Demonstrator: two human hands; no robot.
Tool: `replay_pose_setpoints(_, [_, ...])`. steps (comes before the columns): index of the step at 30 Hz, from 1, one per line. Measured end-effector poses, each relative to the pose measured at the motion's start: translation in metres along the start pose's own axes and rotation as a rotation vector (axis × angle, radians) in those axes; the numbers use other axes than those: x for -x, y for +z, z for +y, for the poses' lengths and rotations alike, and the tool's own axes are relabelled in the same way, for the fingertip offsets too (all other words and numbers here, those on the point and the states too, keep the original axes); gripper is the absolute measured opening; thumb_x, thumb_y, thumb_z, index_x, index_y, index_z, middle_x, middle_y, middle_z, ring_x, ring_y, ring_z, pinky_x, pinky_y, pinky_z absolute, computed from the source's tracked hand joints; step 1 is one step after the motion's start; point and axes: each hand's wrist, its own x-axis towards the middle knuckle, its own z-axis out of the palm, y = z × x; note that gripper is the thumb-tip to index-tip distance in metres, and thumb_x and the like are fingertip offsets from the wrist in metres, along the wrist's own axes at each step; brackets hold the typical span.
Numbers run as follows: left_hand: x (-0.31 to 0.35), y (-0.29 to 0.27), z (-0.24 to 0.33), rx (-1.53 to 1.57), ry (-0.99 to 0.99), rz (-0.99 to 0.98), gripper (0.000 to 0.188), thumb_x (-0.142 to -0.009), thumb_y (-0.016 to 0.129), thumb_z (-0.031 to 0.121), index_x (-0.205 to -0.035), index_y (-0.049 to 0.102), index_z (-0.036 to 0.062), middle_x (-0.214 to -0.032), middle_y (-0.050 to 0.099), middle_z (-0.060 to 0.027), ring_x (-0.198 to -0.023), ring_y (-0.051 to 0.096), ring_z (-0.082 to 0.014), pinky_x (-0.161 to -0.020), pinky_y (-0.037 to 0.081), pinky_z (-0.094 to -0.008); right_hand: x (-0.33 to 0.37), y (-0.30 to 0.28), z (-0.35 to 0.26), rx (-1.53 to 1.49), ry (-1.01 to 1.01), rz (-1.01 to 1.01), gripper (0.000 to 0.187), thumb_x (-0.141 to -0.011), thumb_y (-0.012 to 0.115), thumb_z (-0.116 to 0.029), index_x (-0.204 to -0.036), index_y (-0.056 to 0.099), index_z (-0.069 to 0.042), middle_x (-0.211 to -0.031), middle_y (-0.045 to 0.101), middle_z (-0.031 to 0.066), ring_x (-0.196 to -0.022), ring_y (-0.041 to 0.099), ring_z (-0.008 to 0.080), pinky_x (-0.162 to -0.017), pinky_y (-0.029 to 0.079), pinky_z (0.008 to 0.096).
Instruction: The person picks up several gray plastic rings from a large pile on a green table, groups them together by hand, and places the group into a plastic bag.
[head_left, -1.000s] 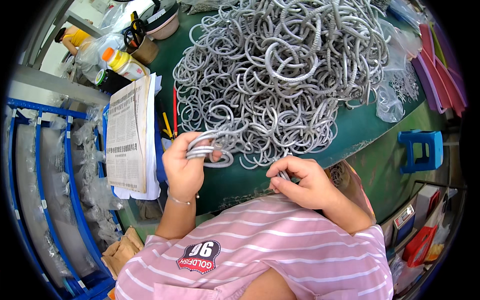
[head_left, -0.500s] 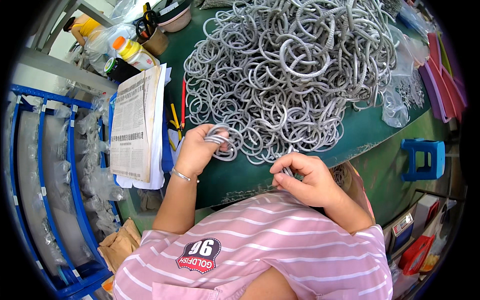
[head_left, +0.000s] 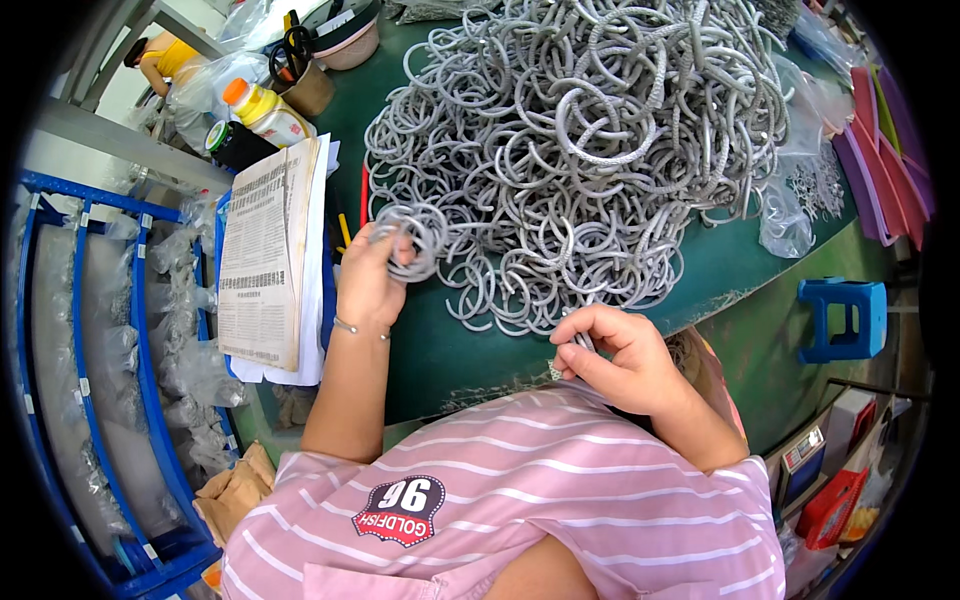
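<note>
A large heap of grey curved metal rings [head_left: 560, 190], many with a gap in the loop, covers much of the green tabletop [head_left: 430, 365]. Over the heap's near left edge, my left hand [head_left: 368, 280] is closed on a small bunch of grey rings [head_left: 428, 240], slightly blurred. At the table's front edge, my right hand [head_left: 625, 360] pinches a slim grey piece [head_left: 582, 325] between thumb and fingers. A small pale end [head_left: 555, 370] pokes out below the thumb. Most of that piece is hidden by the fingers.
Left of the heap lie a folded newspaper [head_left: 262, 255] on papers, a red pencil-like stick [head_left: 365, 195] and a yellow-handled tool [head_left: 344, 228]. Bottles [head_left: 265, 115] and a cup of scissors [head_left: 305, 85] stand behind. Blue shelving [head_left: 150, 330] is at left; a blue stool [head_left: 842, 318] at right.
My left hand has lifted its bunch of rings up and to the left, away from the heap's near edge. My right hand has barely moved and keeps its pinch; a pale end now shows.
</note>
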Motion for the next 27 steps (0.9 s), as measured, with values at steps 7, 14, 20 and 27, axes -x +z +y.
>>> replay_pose_setpoints(7, [0.015, 0.004, -0.023, 0.907, -0.398, -0.414, 0.023, -0.099, 0.041, 0.022, -0.082, 0.051, 0.0093, -0.059, 0.042, 0.0028, -0.048, 0.038, -0.0087, -0.061, 0.036, -0.0267, -0.022, 0.014, -0.014, 0.060, -0.007, -0.059, 0.013, -0.086, 0.059, -0.006, -0.099, 0.058, -0.003, -0.079, 0.063, 0.0031, -0.067, 0.058, 0.0053, -0.057, 0.045, 0.0203])
replay_pose_setpoints(14, [0.025, 0.003, -0.025, 0.726, -0.365, -0.393, 0.024, -0.099, 0.041, 0.025, -0.081, 0.049, 0.0117, -0.060, 0.042, 0.0046, -0.051, 0.039, -0.0077, -0.061, 0.036, -0.0263, -0.041, 0.029, -0.020, 0.522, -0.440, 0.118, 0.027, -0.078, 0.061, 0.003, -0.104, 0.055, -0.001, -0.088, 0.061, 0.0124, -0.076, 0.061, 0.0205, -0.066, 0.049, 0.0290])
replay_pose_setpoints(20, [0.023, -0.014, -0.032, 0.602, -0.267, -0.387, 0.025, -0.097, 0.047, 0.019, -0.073, 0.045, 0.0113, -0.059, 0.039, 0.0038, -0.053, 0.037, -0.0088, -0.059, 0.036, -0.0248, -0.071, 0.057, -0.017, 1.241, -0.616, 0.118, 0.017, -0.067, 0.061, -0.006, -0.079, 0.050, -0.006, -0.073, 0.056, 0.0114, -0.069, 0.058, 0.0264, -0.058, 0.049, 0.0337])
replay_pose_setpoints(27, [0.022, -0.018, -0.041, 0.605, -0.227, -0.336, 0.032, -0.095, 0.046, 0.015, -0.064, 0.038, 0.0139, -0.053, 0.035, 0.0032, -0.048, 0.033, -0.0093, -0.058, 0.034, -0.0258, -0.107, 0.053, -0.003, 1.365, -0.677, 0.144, 0.012, -0.068, 0.061, -0.009, -0.077, 0.053, -0.007, -0.068, 0.056, 0.0083, -0.068, 0.059, 0.0249, -0.054, 0.049, 0.0344])
